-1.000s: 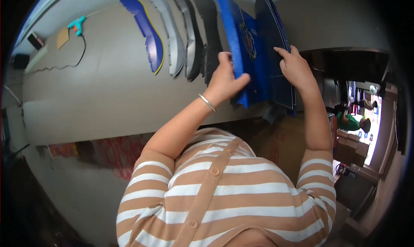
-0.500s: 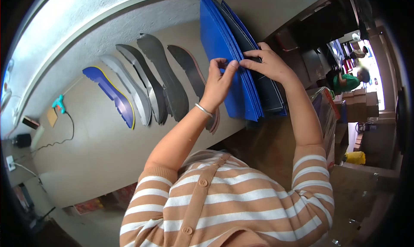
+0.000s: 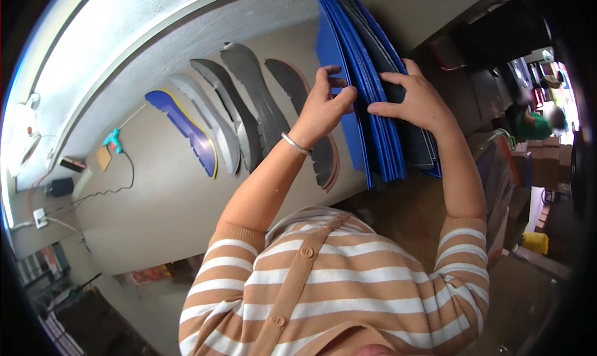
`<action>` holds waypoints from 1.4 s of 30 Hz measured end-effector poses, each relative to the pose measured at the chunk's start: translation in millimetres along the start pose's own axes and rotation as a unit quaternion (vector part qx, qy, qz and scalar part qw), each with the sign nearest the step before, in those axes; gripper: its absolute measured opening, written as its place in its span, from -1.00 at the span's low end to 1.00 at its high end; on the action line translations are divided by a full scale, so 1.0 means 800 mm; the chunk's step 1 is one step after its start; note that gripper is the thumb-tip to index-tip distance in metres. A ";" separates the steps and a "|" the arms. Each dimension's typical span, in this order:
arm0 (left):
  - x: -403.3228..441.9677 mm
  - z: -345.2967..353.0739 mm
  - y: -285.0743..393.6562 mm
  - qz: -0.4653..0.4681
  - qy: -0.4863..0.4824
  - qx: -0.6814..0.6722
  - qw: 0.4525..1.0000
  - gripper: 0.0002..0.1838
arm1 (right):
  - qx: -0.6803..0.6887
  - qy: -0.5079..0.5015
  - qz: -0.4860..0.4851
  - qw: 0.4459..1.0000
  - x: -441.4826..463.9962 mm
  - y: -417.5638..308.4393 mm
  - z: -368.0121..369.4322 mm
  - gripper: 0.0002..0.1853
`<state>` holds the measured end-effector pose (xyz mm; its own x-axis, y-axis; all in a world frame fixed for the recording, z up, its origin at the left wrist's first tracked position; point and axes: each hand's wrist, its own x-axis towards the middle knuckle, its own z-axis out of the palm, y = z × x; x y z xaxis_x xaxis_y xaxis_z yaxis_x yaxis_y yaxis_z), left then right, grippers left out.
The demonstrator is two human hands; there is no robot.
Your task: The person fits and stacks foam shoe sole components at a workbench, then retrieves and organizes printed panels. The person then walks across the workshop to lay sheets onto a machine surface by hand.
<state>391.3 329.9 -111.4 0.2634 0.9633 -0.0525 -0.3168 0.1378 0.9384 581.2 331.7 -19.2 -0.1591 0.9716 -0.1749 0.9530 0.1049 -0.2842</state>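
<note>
Several thin blue sheets (image 3: pixel 364 76), with dark ones among them, stand on edge side by side at the upper middle. My left hand (image 3: pixel 323 104) is closed at the edge of the front blue sheet (image 3: pixel 356 144), its thumb near that edge and its fingers curled. This front sheet stands apart from the others by a narrow gap. My right hand (image 3: pixel 420 101) spans the rest of the stack, thumb and forefinger across the edges, another finger by the rearmost blue sheet. Left of the stack lies a dark curved panel with a reddish edge (image 3: pixel 292 85), partly behind my left forearm.
More curved panels, a blue one with yellow edging (image 3: pixel 183 132) and several grey and black ones (image 3: pixel 252 82), lie on the table (image 3: pixel 143 219). A teal glue gun (image 3: pixel 114 141) with a cord lies farther left. A person in green (image 3: pixel 533 126) and boxes (image 3: pixel 542 160) are at right.
The front blue sheet has come apart from the stack, leaving a gap. My hands have moved slightly away from each other. The view has shifted, so the scene sits farther right.
</note>
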 end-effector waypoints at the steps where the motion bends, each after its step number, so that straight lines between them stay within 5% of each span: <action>1: -0.004 0.004 0.002 0.008 0.020 0.004 1.000 -0.40 | 0.012 -0.001 0.000 1.000 -0.001 -0.002 -0.003 -0.09; 4: -0.007 0.000 0.009 0.024 0.020 0.193 0.981 -0.44 | -0.011 0.015 -0.008 1.000 0.000 0.006 -0.001 -0.08; 5: -0.004 0.001 0.013 0.151 0.020 0.245 0.958 -0.46 | -0.005 0.013 -0.013 1.000 -0.002 0.004 -0.004 -0.08; 9: -0.008 0.022 0.025 0.114 0.059 0.316 0.940 -0.39 | 0.016 0.011 -0.041 0.999 0.000 0.008 -0.001 -0.09; 20: -0.008 0.014 0.006 0.079 -0.001 0.194 0.978 -0.29 | -0.006 0.003 -0.002 1.000 0.000 0.003 -0.001 -0.01; 27: -0.005 0.027 0.023 0.099 0.061 0.375 0.920 -0.27 | 0.000 -0.018 0.031 0.999 -0.009 -0.015 -0.013 -0.10; 30: -0.008 0.040 0.029 0.094 0.069 0.338 0.934 -0.27 | -0.021 -0.009 0.028 0.999 -0.009 -0.015 -0.010 -0.11; 36: -0.002 0.028 0.025 0.114 0.069 0.350 0.927 -0.57 | -0.023 0.008 0.039 0.999 -0.013 -0.014 -0.008 -0.12; 39: -0.002 0.034 0.030 0.117 0.073 0.387 0.912 -0.36 | -0.013 0.002 0.030 0.999 -0.011 -0.015 -0.008 -0.11; 42: 0.000 0.030 0.024 0.116 0.051 0.340 0.932 -0.35 | -0.008 0.002 0.031 0.999 -0.012 -0.016 -0.006 -0.10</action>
<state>406.7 327.0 -85.2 0.1599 0.9707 0.1793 0.3063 -0.2215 0.9258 571.6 322.0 -9.3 -0.0987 0.9773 -0.1873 0.9651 0.0481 -0.2574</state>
